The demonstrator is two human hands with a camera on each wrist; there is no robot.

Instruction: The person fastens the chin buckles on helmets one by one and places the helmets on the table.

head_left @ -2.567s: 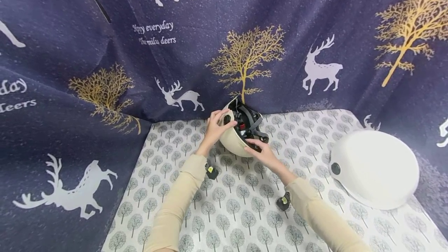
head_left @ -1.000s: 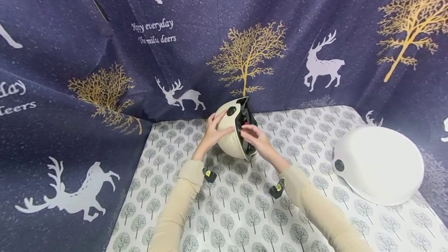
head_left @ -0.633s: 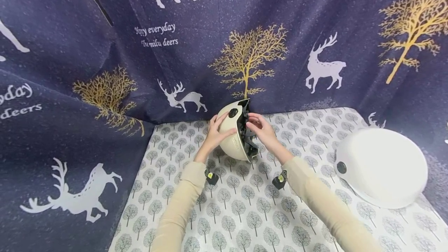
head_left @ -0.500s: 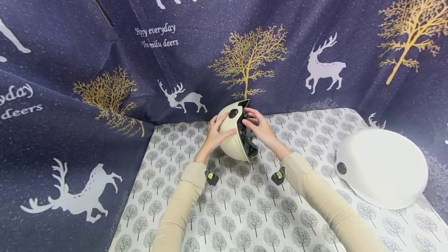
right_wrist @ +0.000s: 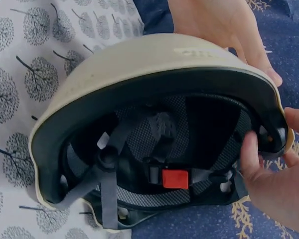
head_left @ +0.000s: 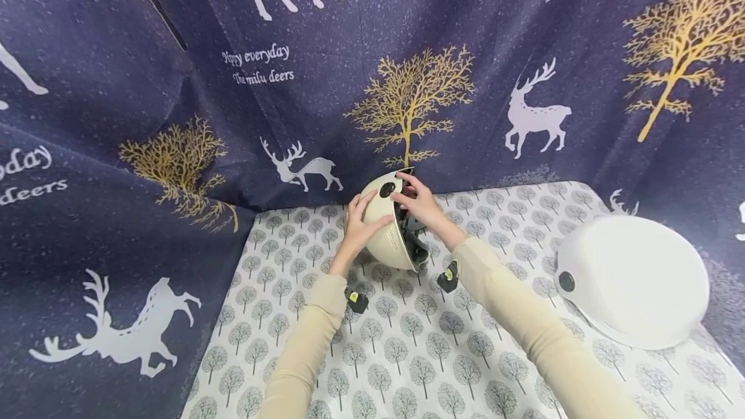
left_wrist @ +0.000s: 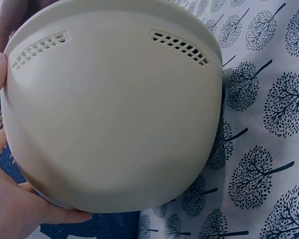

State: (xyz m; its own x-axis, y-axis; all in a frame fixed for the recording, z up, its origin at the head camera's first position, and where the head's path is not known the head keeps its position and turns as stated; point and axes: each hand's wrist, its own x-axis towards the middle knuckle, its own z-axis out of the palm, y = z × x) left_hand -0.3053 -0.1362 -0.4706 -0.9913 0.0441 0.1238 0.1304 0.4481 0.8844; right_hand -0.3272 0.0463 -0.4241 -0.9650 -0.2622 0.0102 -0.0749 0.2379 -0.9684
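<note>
At the far end of the table (head_left: 401,341), the left hand (head_left: 357,228) gripped a tilted cream helmet (head_left: 383,249), the right hand (head_left: 423,205) pinched its rim (right_wrist: 139,75); it looked light, stiff, slick, best held there.

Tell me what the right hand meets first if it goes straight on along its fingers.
The cream helmet: the right hand appears to touch its rim. Past that, the blue backdrop lines up in the head view, but depth is unclear.
</note>
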